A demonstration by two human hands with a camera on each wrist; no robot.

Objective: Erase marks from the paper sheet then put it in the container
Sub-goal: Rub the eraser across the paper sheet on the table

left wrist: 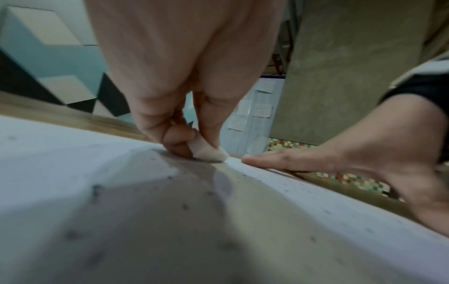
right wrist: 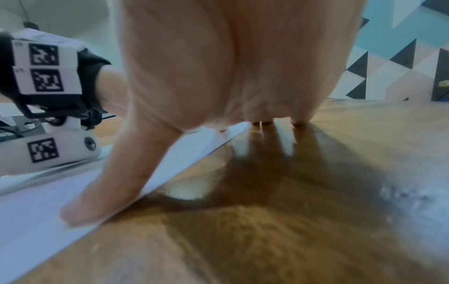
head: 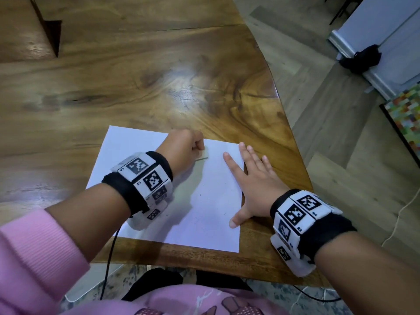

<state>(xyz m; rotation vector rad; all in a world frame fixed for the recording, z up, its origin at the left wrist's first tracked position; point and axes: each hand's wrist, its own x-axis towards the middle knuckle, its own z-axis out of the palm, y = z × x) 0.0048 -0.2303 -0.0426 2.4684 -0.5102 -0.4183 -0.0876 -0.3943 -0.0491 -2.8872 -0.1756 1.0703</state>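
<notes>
- The paper sheet [head: 204,201] lies flat on the bench [head: 136,76], at the bench's near edge.
- The left hand [head: 181,151] is on the far part of the sheet. Its fingers [left wrist: 170,132] are curled and pinch a small white eraser [left wrist: 209,153], whose tip touches the sheet.
- The right hand [head: 252,185] lies flat across the sheet's right edge. Its fingers [head: 231,164] are straight and spread, and its thumb [right wrist: 102,192] presses on the sheet.
- Progress, as a judgement: erasing is under way. A short dark mark [head: 201,159] remains on the sheet just beside the left hand. Small dark specks, probably eraser debris, lie scattered over the sheet.
- Remaining: remove the mark, then put the sheet in the container.
- No container is identifiable in any view; its contents cannot be told.
</notes>
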